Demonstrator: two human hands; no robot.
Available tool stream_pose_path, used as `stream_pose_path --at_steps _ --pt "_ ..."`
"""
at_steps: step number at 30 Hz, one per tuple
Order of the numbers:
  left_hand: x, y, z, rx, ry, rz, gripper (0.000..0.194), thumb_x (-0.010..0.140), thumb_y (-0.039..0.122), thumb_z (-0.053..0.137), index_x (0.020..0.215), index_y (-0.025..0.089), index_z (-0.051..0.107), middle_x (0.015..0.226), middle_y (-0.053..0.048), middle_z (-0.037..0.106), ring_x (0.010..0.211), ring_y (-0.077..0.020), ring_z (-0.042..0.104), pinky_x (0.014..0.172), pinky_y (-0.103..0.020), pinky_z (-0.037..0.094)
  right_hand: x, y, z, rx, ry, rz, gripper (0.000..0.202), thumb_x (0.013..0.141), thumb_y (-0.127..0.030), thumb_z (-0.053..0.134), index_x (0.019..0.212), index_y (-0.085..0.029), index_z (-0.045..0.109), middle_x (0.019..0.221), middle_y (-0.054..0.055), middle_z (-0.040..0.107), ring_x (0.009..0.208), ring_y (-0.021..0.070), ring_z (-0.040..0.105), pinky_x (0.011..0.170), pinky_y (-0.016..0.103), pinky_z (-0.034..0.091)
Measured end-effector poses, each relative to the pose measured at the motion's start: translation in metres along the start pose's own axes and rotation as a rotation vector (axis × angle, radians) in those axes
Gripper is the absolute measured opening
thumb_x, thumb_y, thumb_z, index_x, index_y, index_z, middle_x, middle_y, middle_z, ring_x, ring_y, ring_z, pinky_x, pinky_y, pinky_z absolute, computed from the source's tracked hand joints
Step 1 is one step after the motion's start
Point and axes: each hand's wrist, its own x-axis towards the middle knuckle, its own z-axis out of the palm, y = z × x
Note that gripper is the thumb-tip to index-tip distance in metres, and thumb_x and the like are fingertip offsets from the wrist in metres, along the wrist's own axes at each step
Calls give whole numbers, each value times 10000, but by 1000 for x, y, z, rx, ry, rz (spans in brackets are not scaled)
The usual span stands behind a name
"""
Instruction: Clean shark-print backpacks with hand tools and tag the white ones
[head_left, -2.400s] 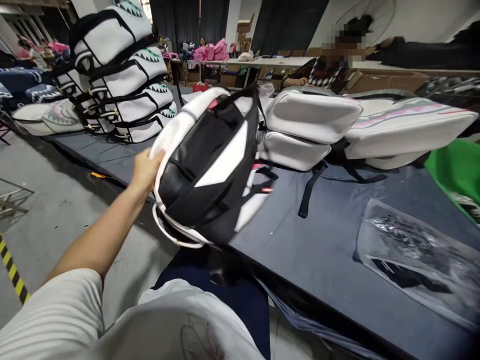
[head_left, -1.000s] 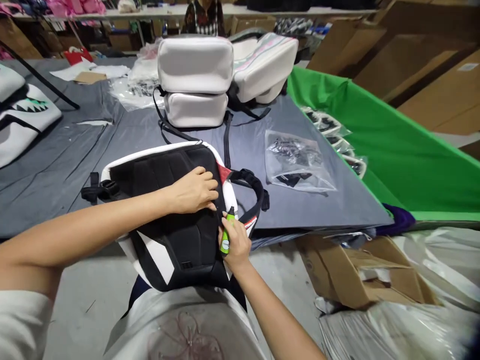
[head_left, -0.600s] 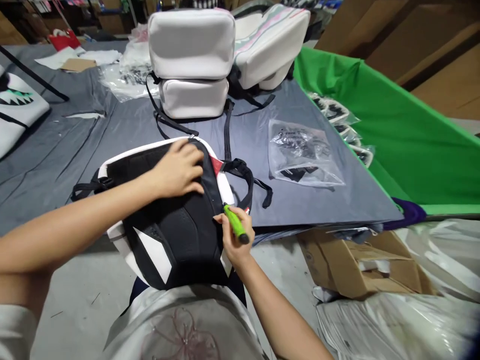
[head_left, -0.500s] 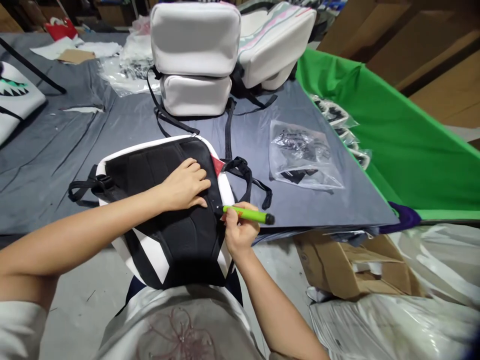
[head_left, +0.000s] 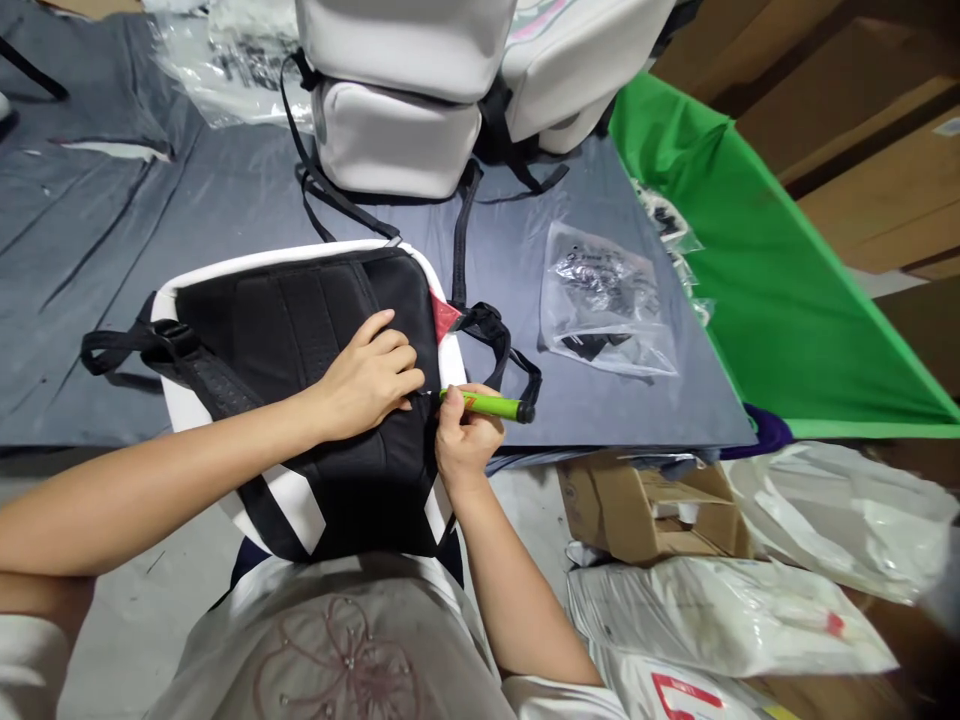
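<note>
A black-and-white backpack (head_left: pixel 300 300) rests with its black back panel up, across the table's front edge and against my body. My left hand (head_left: pixel 371 378) lies on this panel, fingers curled, thumb and forefinger close together on the black fabric. At the panel's right edge my right hand (head_left: pixel 469 435) is closed around a lime-green pen-shaped tool (head_left: pixel 495 405) with a black end. The tool's thin tip points left, close to my left fingertips; whether it touches the fabric, I cannot tell. A red triangular tab (head_left: pixel 445 317) sits on the right side seam above.
Behind stand white backpacks (head_left: pixel 397 140) with loose black straps. A clear plastic bag (head_left: pixel 607 300) holding black items lies to the right on the grey-covered table (head_left: pixel 97 370). Green fabric (head_left: pixel 787 300) borders the table's right side. Below are a cardboard box (head_left: pixel 615 510) and plastic-wrapped packs (head_left: pixel 720 610).
The view has tipped down and shifted. My hands keep nearly the same places on the backpack, and the green tool's tip stays by the left fingertips.
</note>
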Motion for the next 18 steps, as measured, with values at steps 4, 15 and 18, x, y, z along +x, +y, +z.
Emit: stream_pose_path --at_steps 4,15,18 --pt "-3 -1 4 18 35 5 134 848 311 675 829 196 611 838 -1 591 963 -202 538 1154 -529 341 2 -3 2 -32 -22 -31 316 957 -389 529 728 -183 599 753 54 669 600 143 623 580 275 503" --pt "-6 -2 10 29 81 16 174 857 337 671 822 189 585 839 4 593 966 -199 544 1144 -511 359 6 -13 0 -35 -133 186 381 958 -481 472 784 -172 610 695 60 665 564 162 614 593 292 478" --pt "-6 -2 10 33 84 15 182 859 348 670 822 192 585 843 8 597 965 -198 549 1149 -504 355 10 -16 -1 -26 -170 253 418 953 -524 455 812 -165 618 643 51 649 532 167 603 570 293 464"
